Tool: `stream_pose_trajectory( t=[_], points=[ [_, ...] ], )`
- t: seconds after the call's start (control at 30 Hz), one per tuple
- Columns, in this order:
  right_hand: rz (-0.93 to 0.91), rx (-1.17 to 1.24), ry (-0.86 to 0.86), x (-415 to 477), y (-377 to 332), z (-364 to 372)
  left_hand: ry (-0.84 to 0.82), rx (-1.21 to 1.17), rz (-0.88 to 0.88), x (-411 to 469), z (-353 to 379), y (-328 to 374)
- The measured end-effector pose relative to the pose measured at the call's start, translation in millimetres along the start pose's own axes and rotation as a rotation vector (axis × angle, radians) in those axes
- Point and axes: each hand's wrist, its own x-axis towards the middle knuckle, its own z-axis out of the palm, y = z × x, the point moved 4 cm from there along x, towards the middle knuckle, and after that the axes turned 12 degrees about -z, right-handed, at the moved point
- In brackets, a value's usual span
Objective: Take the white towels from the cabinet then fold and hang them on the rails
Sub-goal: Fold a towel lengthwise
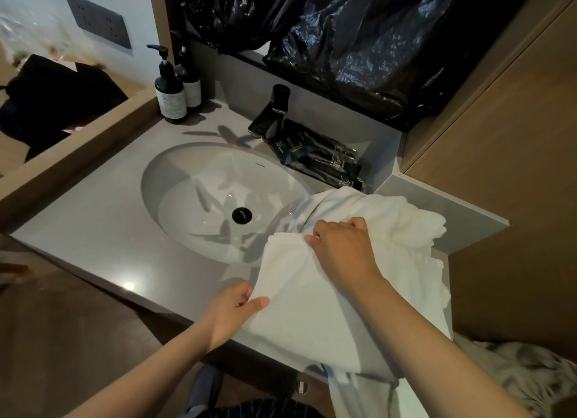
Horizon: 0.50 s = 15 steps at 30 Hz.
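Left hand [232, 308], right hand [340, 246] pinching white towel [306, 311] — basin print [260, 165], seemingly unreadable

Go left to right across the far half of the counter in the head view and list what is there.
Large pump bottle → smaller bottle behind it → black faucet → dark toiletry tubes → heaped white towels.

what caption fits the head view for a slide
Left hand pinches the near edge of a white towel, right hand grips a fold farther back, on the counter beside the sink
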Motion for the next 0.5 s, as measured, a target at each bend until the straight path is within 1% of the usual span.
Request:
stream_pose_trajectory(
  t=[0.07,0.17,0.3,0.37,0.43,0.5],
  points=[
    [0.0,-0.001,0.073,-9,6,-3,0.032,0.094,0.009,0,4,0],
    [0.023,0.012,0.204,-27,17,-10,0.144,0.234,0.028,-4,9,-1],
    [0.109,0.116,0.314,-50,38,-17,0.275,0.367,0.073,-7,15,7],
    [0.194,0.217,0.324,-65,50,-19,0.296,0.386,0.091,-6,14,10],
    [0.261,0.331,0.32,-81,60,-21,0.299,0.355,0.128,-3,10,15],
    [0.314,0.436,0.269,-94,68,-21,0.379,0.346,0.238,-5,4,31]
  ],
)
